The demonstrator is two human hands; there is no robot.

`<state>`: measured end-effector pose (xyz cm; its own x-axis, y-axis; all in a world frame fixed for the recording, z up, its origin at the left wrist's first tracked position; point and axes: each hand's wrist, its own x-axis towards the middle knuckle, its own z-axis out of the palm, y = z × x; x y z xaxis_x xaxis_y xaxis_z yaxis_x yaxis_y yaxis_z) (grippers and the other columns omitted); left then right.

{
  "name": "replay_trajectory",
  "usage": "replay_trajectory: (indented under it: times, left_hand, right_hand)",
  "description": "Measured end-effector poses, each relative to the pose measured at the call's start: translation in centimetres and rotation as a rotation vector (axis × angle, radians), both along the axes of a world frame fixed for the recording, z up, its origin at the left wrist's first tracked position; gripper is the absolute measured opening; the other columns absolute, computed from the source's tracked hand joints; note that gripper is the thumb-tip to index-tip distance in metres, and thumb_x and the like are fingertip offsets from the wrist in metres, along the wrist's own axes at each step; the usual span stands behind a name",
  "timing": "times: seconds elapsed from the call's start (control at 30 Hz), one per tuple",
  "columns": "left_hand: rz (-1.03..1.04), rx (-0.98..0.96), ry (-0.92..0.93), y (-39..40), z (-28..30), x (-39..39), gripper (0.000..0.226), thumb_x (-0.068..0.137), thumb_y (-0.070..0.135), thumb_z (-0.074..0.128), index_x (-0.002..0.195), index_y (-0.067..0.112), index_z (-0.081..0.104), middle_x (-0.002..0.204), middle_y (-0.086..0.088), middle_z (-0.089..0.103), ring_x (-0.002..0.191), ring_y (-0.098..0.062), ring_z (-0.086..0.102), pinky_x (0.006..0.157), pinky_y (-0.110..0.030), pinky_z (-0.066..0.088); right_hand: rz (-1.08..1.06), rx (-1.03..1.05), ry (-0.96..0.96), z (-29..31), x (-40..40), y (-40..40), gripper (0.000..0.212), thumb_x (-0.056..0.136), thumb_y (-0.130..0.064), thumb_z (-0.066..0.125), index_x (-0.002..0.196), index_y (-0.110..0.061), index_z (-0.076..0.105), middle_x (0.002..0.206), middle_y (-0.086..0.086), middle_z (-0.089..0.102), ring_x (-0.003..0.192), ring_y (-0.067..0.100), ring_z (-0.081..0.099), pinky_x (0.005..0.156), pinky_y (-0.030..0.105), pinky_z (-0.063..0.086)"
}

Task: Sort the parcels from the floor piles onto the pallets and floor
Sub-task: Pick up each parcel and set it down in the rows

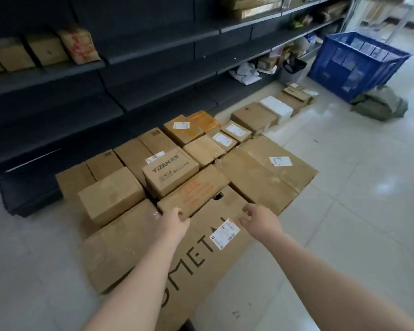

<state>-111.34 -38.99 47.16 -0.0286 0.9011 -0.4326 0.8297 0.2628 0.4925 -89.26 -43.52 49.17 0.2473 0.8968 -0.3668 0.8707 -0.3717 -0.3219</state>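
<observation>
Both bare forearms reached forward over a long flat brown cardboard carton printed with large dark letters (175, 256), which lay on the white tiled floor (344, 211) directly beneath them.

Left hand (175, 219): fingers curled over the near edge of a brown cardboard box with orange-red printing (196, 189). It appeared to grip that edge, though the fingertips were hidden behind the knuckles.

Right hand (257, 217): fingers loosely bent and spread, holding nothing, hovering just above the far end of the lettered carton. A white shipping label (224, 235) sat just to the left of this hand, between the two hands.

Just beyond the left hand, a brown cardboard box marked YIZAN (170, 173) rested on top of other boxes. To the left of the left hand stood a plain brown cardboard box (110, 194). Beyond the right hand lay a wide flat brown cardboard box with a small white label (265, 168).

Farther out, past both hands, smaller brown parcels ran in a row along the floor, including an orange-topped box (202, 120) and a white foam box (276, 107).

Dark metal shelving (141, 68) lined the far left. A blue plastic mesh crate (359, 65) stood well to the far right, with a grey-green sack (380, 103) beside it
</observation>
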Motion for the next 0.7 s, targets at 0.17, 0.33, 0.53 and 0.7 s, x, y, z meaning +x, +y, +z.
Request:
replay_trajectory:
  times: [0.17, 0.33, 0.53, 0.7]
  left_hand:
    - [-0.195, 0.046, 0.046, -2.6, 2.5, 10.9, 0.031, 0.093, 0.036, 0.053, 0.120, 0.020, 0.054, 0.123, 0.001, 0.051, 0.094, -0.019, 0.057, 0.080, -0.032, 0.049]
    - [-0.322, 0.079, 0.031, -5.1, 4.0, 21.7, 0.030, 0.091, 0.035, 0.053, 0.115, 0.019, 0.056, 0.118, -0.001, 0.058, 0.102, -0.024, 0.060, 0.086, -0.036, 0.052]
    - [-0.566, 0.168, 0.199, -3.4, 6.6, 32.5, 0.024, 0.094, 0.035, 0.049, 0.111, 0.022, 0.059, 0.117, 0.000, 0.060, 0.108, -0.022, 0.056, 0.090, -0.033, 0.043]
    - [-0.667, 0.305, 0.329, 2.6, 8.0, 40.0, 0.025, 0.095, 0.034, 0.048, 0.112, 0.022, 0.061, 0.116, 0.000, 0.063, 0.112, -0.021, 0.056, 0.094, -0.035, 0.036]
  right_hand:
    - [-0.038, 0.036, -0.054, 2.9, 8.7, -4.9, 0.036, 0.091, -0.035, 0.053, 0.125, -0.022, 0.054, 0.124, 0.001, 0.056, 0.113, 0.022, 0.054, 0.089, 0.033, 0.048]
    - [-0.082, 0.019, -0.110, 4.7, 17.7, -8.6, 0.034, 0.091, -0.037, 0.052, 0.123, -0.024, 0.054, 0.122, -0.001, 0.058, 0.110, 0.022, 0.056, 0.084, 0.032, 0.048]
    - [-0.029, 0.043, -0.281, 7.6, 27.1, -7.8, 0.032, 0.094, -0.038, 0.048, 0.119, -0.021, 0.057, 0.121, -0.001, 0.058, 0.112, 0.022, 0.055, 0.084, 0.033, 0.047]
    - [-0.018, 0.062, -0.391, 8.4, 34.2, -2.8, 0.031, 0.094, -0.034, 0.046, 0.119, -0.020, 0.059, 0.120, 0.000, 0.060, 0.110, 0.024, 0.056, 0.081, 0.032, 0.044]
